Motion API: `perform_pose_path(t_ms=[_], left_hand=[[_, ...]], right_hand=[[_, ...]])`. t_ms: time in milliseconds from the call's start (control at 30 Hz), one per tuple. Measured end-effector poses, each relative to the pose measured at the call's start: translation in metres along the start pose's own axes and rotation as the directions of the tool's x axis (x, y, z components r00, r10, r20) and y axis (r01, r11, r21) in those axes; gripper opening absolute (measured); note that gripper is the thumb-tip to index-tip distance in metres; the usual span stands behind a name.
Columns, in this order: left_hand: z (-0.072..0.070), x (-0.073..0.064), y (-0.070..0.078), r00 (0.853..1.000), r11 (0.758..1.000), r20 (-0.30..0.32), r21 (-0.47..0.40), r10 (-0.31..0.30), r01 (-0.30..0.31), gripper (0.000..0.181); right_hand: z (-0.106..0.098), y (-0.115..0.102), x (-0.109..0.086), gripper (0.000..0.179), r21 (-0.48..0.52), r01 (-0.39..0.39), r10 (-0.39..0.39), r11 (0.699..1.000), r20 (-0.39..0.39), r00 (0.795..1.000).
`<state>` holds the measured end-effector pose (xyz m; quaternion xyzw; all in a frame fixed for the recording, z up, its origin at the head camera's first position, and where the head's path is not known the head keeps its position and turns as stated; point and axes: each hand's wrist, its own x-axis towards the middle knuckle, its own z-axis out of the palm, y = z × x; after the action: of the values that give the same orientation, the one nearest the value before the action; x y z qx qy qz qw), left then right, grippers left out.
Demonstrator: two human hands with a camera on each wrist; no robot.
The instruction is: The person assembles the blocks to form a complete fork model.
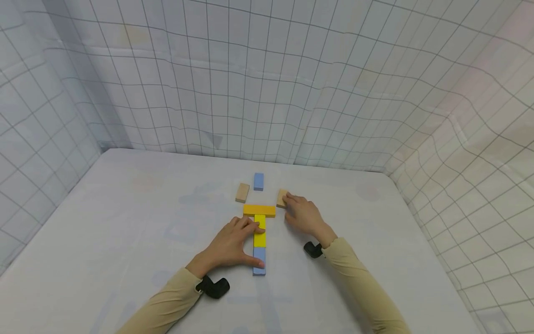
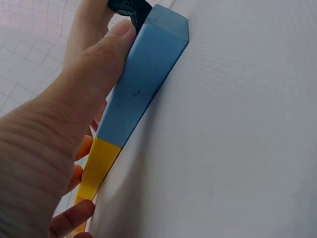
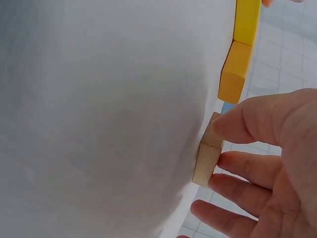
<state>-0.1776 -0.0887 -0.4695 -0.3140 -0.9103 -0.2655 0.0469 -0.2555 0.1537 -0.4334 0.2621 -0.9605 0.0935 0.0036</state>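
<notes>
A T of blocks lies on the table: an orange block [image 1: 259, 211] crosswise, then a yellow block [image 1: 260, 239] and a blue block [image 1: 259, 255] below it. My left hand [image 1: 229, 243] rests over the stem from the left, thumb on the blue block, fingers on the yellow one. In the left wrist view, the thumb lies along the edge of the blue block [image 2: 141, 79]. Up right of the crossbar, my right hand [image 1: 306, 215] holds a plain wooden block [image 1: 281, 198] at its right side. The right wrist view has thumb and fingertips around this wooden block [image 3: 206, 161].
A second wooden block [image 1: 242, 192] lies slanted above the crossbar's left end. Farther back is another blue block [image 1: 258, 181]. White cloth covers the table [image 1: 137, 218], and a white gridded curtain [image 1: 250, 93] surrounds its back and sides.
</notes>
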Motion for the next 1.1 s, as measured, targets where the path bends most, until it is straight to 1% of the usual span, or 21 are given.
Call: perform_pose_path(t_ms=[367,700,1100], left_hand=[[-0.001,0.000,0.001,1.000,1.000,-0.002,-0.003,0.000,0.000,0.083],[-0.001,0.000,0.001,1.000,1.000,-0.004,0.001,0.000,0.000,0.083],[0.000,0.001,0.000,1.000,1.000,-0.013,-0.001,0.012,-0.012,0.084]], right_hand=[[-0.003,-0.004,0.001,0.046,-0.055,-0.007,0.007,0.998,0.002,1.000],[-0.003,-0.005,0.010,0.048,-0.079,-0.012,0.014,0.997,0.019,1.000],[0.002,-0.005,0.021,0.051,-0.049,-0.011,0.014,0.999,0.060,0.998]])
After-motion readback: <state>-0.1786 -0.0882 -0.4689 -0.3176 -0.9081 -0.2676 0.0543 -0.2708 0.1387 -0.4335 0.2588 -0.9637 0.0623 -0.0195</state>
